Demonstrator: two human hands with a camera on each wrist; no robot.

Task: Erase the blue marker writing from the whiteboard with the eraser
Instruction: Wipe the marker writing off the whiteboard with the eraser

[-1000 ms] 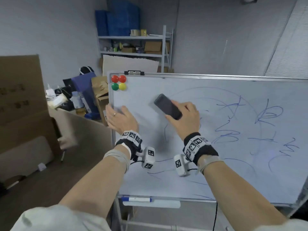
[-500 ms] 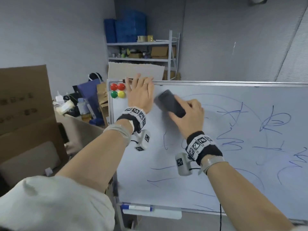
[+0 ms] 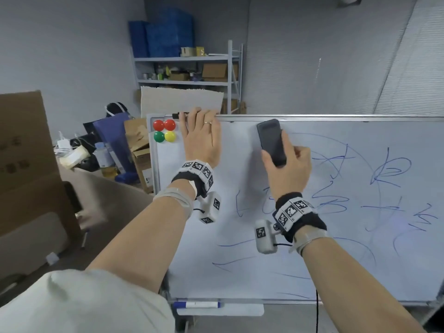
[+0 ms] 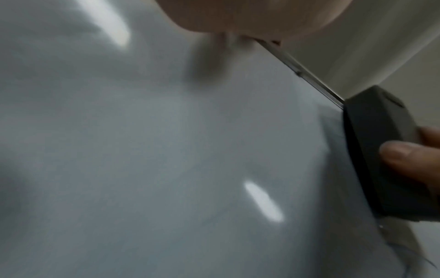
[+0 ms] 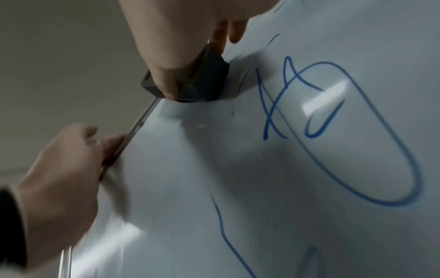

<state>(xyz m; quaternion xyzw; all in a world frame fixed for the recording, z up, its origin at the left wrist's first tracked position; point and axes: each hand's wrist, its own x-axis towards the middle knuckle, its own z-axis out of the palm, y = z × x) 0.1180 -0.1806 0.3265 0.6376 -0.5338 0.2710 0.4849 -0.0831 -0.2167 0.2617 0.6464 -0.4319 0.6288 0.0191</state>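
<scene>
The whiteboard [image 3: 240, 236] stands upright in front of me, with blue marker writing [image 3: 389, 169] over its middle and right and a few strokes lower down. My right hand [image 3: 288, 169] grips a dark grey eraser [image 3: 270, 140] and presses it flat on the board just under the top edge, left of the scribbles. In the right wrist view the eraser [image 5: 202, 82] sits beside a blue loop [image 5: 357, 131]. My left hand [image 3: 201, 140] lies on the board's upper left, its fingers hooked over the top frame. The left wrist view shows the eraser [image 4: 381, 150] held by fingertips [image 4: 404, 158].
Red, green and yellow magnets [image 3: 164, 131] sit in the board's top left corner, next to a black clip [image 3: 179, 114] on the frame. A blue-capped marker [image 3: 197, 304] lies on the tray below. Cardboard boxes [image 3: 24, 152] and a cluttered shelf [image 3: 187, 61] stand behind and to the left.
My left hand moved from the board's left edge up to the top frame. The eraser slid up and to the right, turning nearly upright, close under the top edge.
</scene>
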